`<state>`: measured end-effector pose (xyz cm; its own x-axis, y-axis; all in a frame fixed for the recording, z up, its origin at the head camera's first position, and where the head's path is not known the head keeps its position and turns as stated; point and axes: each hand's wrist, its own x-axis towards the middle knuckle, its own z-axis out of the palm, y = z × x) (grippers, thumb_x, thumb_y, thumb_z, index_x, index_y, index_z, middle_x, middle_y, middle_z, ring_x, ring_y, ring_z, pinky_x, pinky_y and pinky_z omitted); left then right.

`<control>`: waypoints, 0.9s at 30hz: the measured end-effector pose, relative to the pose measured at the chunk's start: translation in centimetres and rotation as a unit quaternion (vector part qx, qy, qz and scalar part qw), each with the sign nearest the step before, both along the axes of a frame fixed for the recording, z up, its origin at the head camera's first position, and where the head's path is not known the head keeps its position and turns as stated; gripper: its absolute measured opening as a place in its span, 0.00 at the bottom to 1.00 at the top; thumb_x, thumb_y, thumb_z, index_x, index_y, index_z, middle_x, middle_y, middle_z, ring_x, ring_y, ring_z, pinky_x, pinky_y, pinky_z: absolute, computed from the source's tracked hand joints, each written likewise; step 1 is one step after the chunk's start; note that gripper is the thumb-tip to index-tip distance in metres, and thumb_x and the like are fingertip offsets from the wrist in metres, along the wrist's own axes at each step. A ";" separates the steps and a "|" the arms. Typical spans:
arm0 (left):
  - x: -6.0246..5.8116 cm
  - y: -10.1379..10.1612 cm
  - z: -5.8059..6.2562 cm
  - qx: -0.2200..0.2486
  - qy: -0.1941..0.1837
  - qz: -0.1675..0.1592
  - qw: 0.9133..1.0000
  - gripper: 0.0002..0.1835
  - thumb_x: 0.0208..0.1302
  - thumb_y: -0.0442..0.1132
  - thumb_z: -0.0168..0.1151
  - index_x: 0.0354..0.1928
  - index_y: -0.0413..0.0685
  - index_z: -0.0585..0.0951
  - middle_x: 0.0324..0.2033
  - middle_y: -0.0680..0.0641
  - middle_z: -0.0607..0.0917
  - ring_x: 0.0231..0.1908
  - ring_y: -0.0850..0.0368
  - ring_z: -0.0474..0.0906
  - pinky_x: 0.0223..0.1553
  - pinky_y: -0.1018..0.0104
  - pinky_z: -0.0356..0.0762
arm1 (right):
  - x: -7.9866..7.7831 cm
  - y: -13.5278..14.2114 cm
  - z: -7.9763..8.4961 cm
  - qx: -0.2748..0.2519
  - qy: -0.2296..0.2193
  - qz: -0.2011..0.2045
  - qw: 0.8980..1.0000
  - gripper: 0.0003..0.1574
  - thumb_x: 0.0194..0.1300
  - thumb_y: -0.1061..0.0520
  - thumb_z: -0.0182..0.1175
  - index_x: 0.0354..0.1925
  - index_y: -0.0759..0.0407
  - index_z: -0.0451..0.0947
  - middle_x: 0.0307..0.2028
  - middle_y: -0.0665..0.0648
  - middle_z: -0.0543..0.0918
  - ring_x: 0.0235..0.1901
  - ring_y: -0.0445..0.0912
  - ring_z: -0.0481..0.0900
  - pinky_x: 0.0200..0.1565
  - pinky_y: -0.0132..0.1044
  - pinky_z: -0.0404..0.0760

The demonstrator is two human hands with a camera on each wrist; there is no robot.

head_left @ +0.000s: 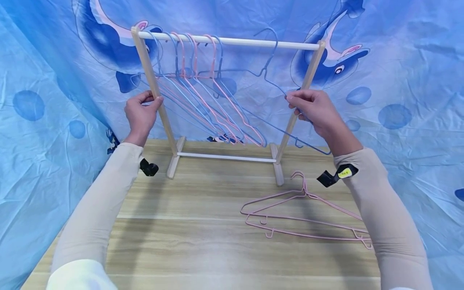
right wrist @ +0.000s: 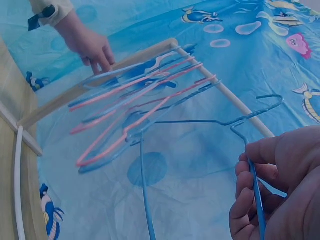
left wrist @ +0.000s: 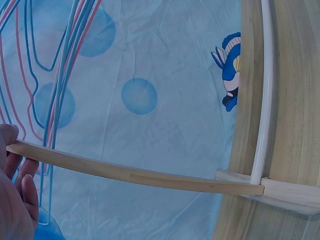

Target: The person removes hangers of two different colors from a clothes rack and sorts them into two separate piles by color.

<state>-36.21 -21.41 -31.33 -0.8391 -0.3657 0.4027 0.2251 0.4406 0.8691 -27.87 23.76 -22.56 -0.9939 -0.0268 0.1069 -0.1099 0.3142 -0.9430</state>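
My left hand [head_left: 140, 114] grips the left wooden post [head_left: 166, 125] of a small clothes rack, thumb on the near side. With my right hand [head_left: 315, 108] I pinch one shoulder of a blue clothes hanger [right wrist: 252, 175]. That hanger's hook rises above the white top rail [head_left: 241, 41] near its right end; whether it touches the rail I cannot tell. Several blue and pink hangers [head_left: 214, 112] hang bunched on the left half of the rail.
Pink hangers [head_left: 304, 219] lie overlapping on the wood-grain table [head_left: 203, 241], below my right forearm. A white lower bar [head_left: 224, 157] joins the rack's wooden feet [head_left: 277, 169]. Blue cloth with sea-animal prints [head_left: 417, 80] surrounds the table at back and sides.
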 end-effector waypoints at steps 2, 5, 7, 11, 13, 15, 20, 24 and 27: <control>-0.1 0.0 0.0 0.000 -0.001 -0.001 1.000 0.21 0.68 0.55 0.67 0.58 0.55 0.87 0.50 0.47 0.86 0.45 0.61 0.85 0.55 0.62 0.82 | 0.4 0.5 -0.3 0.015 0.010 -0.010 1.000 0.17 0.71 0.46 0.65 0.51 0.54 0.85 0.37 0.48 0.81 0.33 0.43 0.75 0.34 0.30 0.77; -0.1 0.0 0.0 0.000 -0.005 -0.001 1.000 0.22 0.68 0.55 0.67 0.58 0.56 0.86 0.50 0.46 0.86 0.46 0.60 0.85 0.55 0.62 0.82 | 1.0 1.2 -0.7 0.038 0.030 -0.020 0.999 0.17 0.70 0.47 0.67 0.51 0.55 0.86 0.35 0.47 0.81 0.32 0.42 0.75 0.34 0.29 0.77; -0.1 0.0 0.1 0.001 -0.008 -0.001 1.000 0.22 0.67 0.56 0.67 0.59 0.56 0.86 0.51 0.46 0.86 0.47 0.59 0.84 0.56 0.62 0.82 | 1.4 1.6 -1.0 0.048 0.045 -0.021 0.998 0.16 0.70 0.48 0.67 0.50 0.54 0.86 0.33 0.46 0.81 0.31 0.41 0.75 0.33 0.29 0.77; -0.1 0.0 0.1 0.004 -0.011 -0.001 1.000 0.22 0.68 0.56 0.67 0.59 0.56 0.86 0.52 0.46 0.86 0.49 0.57 0.83 0.55 0.63 0.82 | 2.0 2.3 -1.7 0.059 0.063 -0.028 0.996 0.14 0.70 0.49 0.67 0.49 0.53 0.87 0.31 0.43 0.82 0.31 0.41 0.75 0.32 0.30 0.77; 0.0 0.0 0.1 0.005 -0.010 -0.001 1.000 0.22 0.68 0.56 0.67 0.59 0.56 0.86 0.52 0.46 0.86 0.50 0.56 0.82 0.55 0.63 0.82 | 2.4 2.6 -2.2 0.071 0.069 -0.035 0.994 0.14 0.70 0.48 0.67 0.48 0.54 0.88 0.30 0.43 0.82 0.31 0.42 0.76 0.33 0.30 0.77; 0.0 0.0 0.0 0.004 -0.008 0.000 1.000 0.21 0.68 0.55 0.67 0.59 0.56 0.86 0.51 0.46 0.86 0.50 0.55 0.82 0.55 0.63 0.82 | 2.7 3.0 -2.7 0.089 0.077 -0.044 0.992 0.16 0.69 0.47 0.68 0.48 0.56 0.88 0.31 0.42 0.83 0.32 0.43 0.78 0.33 0.30 0.77; 0.1 0.0 0.0 0.003 -0.003 0.002 1.000 0.21 0.68 0.54 0.67 0.58 0.55 0.86 0.50 0.46 0.86 0.50 0.54 0.82 0.53 0.65 0.82 | 3.4 3.6 -3.9 0.132 0.095 -0.061 0.985 0.24 0.69 0.45 0.67 0.51 0.62 0.86 0.31 0.40 0.83 0.33 0.43 0.79 0.34 0.31 0.77; 0.1 0.1 0.0 0.000 -0.002 0.003 1.000 0.21 0.68 0.54 0.67 0.58 0.55 0.86 0.50 0.46 0.86 0.50 0.55 0.83 0.52 0.65 0.82 | 3.7 4.0 -4.9 0.147 0.115 -0.065 0.980 0.23 0.70 0.46 0.67 0.53 0.62 0.86 0.31 0.41 0.82 0.30 0.41 0.78 0.30 0.31 0.75; 0.1 0.1 0.0 -0.002 -0.003 0.004 1.000 0.21 0.68 0.54 0.67 0.59 0.55 0.86 0.50 0.46 0.86 0.49 0.55 0.83 0.53 0.64 0.82 | 3.8 4.4 -5.5 0.156 0.137 -0.062 0.976 0.21 0.71 0.49 0.66 0.54 0.61 0.86 0.30 0.41 0.81 0.26 0.41 0.76 0.25 0.31 0.71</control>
<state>-36.11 -21.32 -31.35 -0.8387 -0.3713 0.3984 0.2154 0.4458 0.8688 -24.03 28.15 -28.07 -0.9264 0.0184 0.3761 -0.2879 0.6092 -0.7390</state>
